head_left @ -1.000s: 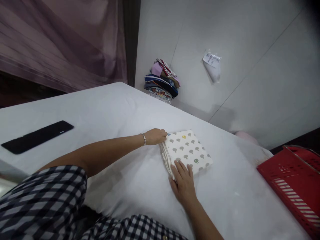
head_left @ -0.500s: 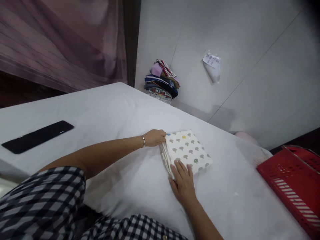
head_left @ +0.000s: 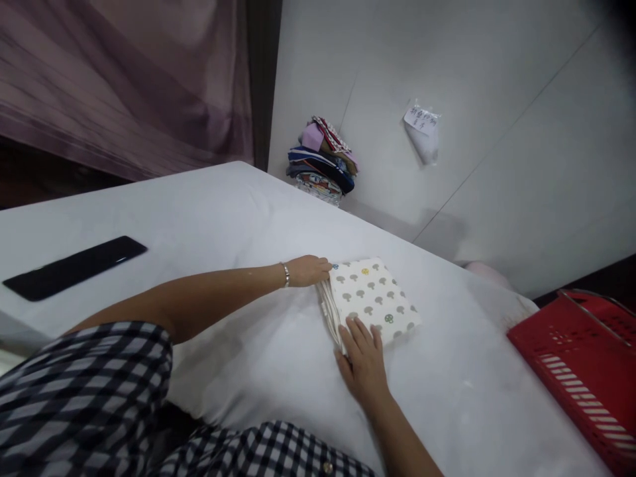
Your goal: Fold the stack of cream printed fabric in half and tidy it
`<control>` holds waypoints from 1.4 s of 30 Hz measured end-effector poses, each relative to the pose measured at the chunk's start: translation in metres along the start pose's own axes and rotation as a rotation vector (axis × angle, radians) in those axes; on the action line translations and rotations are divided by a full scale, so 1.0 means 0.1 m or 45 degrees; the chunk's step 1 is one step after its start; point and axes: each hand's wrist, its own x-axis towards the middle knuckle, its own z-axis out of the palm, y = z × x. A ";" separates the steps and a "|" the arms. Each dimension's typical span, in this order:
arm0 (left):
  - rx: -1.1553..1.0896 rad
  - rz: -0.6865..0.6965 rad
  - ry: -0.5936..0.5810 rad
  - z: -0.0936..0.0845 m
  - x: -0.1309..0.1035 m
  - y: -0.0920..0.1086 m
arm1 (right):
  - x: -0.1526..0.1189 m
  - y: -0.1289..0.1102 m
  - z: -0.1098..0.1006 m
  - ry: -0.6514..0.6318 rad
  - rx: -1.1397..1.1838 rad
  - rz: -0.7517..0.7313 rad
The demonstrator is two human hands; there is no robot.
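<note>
Folded cotton square [head_left: 373,298], mushroom-printed, under both hands' flat fingers [head_left: 362,331]

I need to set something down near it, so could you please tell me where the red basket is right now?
In the head view, the red basket sits at the far right edge of the white-covered table, well to the right of the folded patterned cloth.

Purple curtain [head_left: 124,79] beside pale panelled wall [head_left: 472,79], white-covered table [head_left: 209,212].

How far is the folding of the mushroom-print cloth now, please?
Done: the mushroom-print cloth lies as a flat, layered square on the white surface. In hand: the left hand touches its far corner and the right hand presses its near edge. Left: it is not with the folded stack.
</note>
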 end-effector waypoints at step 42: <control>-0.058 -0.214 0.041 0.05 -0.26 0.30 | -0.02 0.03 -0.02 -0.054 0.079 -0.008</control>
